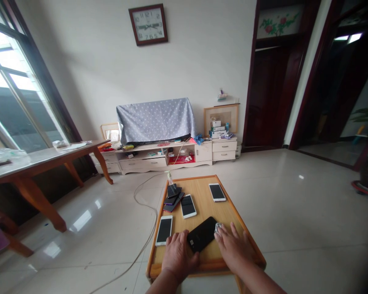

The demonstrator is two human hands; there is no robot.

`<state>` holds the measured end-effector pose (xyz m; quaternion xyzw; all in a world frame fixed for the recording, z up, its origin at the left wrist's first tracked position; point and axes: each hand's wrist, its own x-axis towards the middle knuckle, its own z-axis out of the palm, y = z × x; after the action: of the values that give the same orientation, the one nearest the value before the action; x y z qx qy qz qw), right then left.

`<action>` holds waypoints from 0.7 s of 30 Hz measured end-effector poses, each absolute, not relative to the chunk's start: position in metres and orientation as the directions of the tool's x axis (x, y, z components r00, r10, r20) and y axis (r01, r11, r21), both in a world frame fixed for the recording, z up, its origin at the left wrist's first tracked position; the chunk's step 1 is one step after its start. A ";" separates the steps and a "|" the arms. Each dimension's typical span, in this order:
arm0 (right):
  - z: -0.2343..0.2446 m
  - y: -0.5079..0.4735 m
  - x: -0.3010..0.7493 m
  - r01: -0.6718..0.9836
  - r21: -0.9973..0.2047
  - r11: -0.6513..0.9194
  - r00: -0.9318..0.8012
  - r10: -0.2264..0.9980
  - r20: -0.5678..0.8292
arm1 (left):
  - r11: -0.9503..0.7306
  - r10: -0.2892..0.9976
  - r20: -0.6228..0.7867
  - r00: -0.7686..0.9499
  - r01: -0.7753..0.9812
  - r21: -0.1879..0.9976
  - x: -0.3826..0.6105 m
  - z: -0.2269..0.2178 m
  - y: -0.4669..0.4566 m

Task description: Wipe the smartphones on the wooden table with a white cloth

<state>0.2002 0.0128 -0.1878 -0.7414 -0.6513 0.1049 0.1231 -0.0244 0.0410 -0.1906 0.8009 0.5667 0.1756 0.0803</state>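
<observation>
A black smartphone (pixel 202 234) lies at an angle near the front of the small wooden table (pixel 199 181), with what seems to be its back facing up. My left hand (pixel 178 254) grips its lower left end, thumb along the near edge. At its upper right end, my right hand (pixel 234 247) presses a small crumpled white cloth (pixel 218 227) under the fingertips; the other fingers are spread. Left of the phone lies a white smartphone (pixel 164 230), another white smartphone (pixel 188 206) lies behind it, and a third white phone (pixel 217 192) is at the far right.
Several dark phones (pixel 173 200) are stacked at the table's far left, beside a pump bottle (pixel 169 178). A cable (pixel 142 244) runs along the floor on the left. Further back stand a low white cabinet (pixel 144 164) and a larger table (pixel 53 154).
</observation>
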 end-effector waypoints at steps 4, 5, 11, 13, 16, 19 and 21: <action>-0.190 -0.007 0.160 0.921 -0.384 0.067 -0.069 0.998 0.008 | -0.344 0.937 0.185 0.296 0.874 0.344 -0.026 -0.193 0.042; -0.190 -0.012 0.150 0.905 -0.410 0.117 -0.126 0.992 0.007 | -0.338 0.940 0.175 0.294 0.875 0.346 -0.027 -0.193 0.042; -0.189 0.008 0.168 0.922 -0.386 0.024 -0.019 1.000 0.017 | -0.329 0.943 0.171 0.287 0.883 0.335 -0.025 -0.189 0.040; -0.191 0.022 0.185 0.934 -0.345 -0.098 0.116 0.993 0.032 | -0.330 0.941 0.185 0.282 0.885 0.330 -0.025 -0.189 0.040; -0.193 0.026 0.182 0.934 -0.338 -0.118 0.141 0.989 0.044 | -0.334 0.940 0.190 0.284 0.884 0.327 -0.026 -0.190 0.040; -0.196 0.012 0.152 0.917 -0.393 0.074 -0.066 0.997 0.035 | -0.320 0.946 0.158 0.283 0.889 0.327 -0.028 -0.192 0.041; -0.196 0.003 0.135 0.882 -0.427 0.197 -0.198 0.979 0.043 | -0.301 0.953 0.125 0.274 0.894 0.332 -0.029 -0.193 0.042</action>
<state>0.1347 0.0033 -0.1957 -0.6140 -0.7580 0.1561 0.1550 -0.0287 0.0417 -0.1932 0.7922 0.5830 0.1513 0.0980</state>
